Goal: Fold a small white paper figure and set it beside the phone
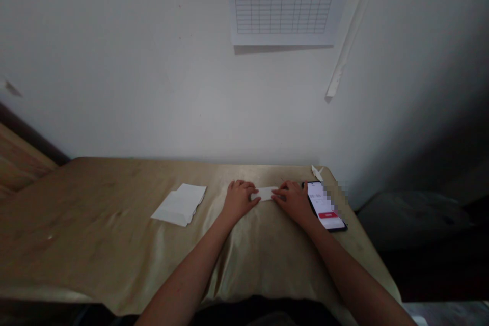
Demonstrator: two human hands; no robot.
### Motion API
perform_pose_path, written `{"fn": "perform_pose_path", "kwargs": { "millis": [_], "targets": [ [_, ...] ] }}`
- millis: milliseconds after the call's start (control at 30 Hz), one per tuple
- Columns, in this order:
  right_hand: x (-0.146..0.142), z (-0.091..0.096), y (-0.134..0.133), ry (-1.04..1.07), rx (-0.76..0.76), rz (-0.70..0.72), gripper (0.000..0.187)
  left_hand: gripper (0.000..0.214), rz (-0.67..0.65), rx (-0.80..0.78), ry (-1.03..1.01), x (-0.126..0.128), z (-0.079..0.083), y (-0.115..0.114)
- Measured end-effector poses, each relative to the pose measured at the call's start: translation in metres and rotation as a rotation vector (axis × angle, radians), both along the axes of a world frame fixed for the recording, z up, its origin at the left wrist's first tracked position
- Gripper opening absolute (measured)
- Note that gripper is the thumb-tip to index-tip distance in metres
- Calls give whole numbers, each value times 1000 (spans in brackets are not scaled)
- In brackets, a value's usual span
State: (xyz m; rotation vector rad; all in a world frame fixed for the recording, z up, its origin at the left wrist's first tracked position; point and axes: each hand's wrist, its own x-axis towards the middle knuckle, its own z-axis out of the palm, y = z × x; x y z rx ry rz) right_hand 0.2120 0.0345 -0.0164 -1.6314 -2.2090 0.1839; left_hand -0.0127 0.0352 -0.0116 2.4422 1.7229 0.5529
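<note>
A small white folded piece of paper (264, 193) lies on the tan-covered table (95, 224) between my hands. My left hand (238, 199) rests on the paper's left end with fingers curled and the thumb pressing its edge. My right hand (293, 199) presses down on the right end, fingers together. Both forearms reach in from the bottom of the view.
A stack of white paper sheets (180, 205) lies left of my hands. A phone (325, 206) with a lit white and red screen lies just right of my right hand. A small folded white paper shape (317, 172) sits near the far right corner. A grid chart (283, 0) hangs on the wall.
</note>
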Motion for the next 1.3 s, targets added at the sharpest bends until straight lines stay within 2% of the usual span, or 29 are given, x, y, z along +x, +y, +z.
{"fn": "perform_pose_path", "kwargs": {
  "millis": [200, 433, 733, 967, 1300],
  "targets": [
    [-4, 1, -2, 20, 5, -16, 28, 24, 25, 12, 19, 7, -4, -2],
    [-16, -3, -3, -16, -12, -127, 32, 33, 62, 23, 35, 13, -8, -2],
    [-17, -5, -1, 1, -28, -136, 36, 34, 138, -34, 1, 18, -6, -3],
    [-9, 1, 3, 17, -114, -102, 31, 29, 109, -166, -46, 2, 0, 1],
    [9, 9, 10, 8, -245, -62, 31, 36, 47, -258, -36, -19, -5, 9]
  ]
}}
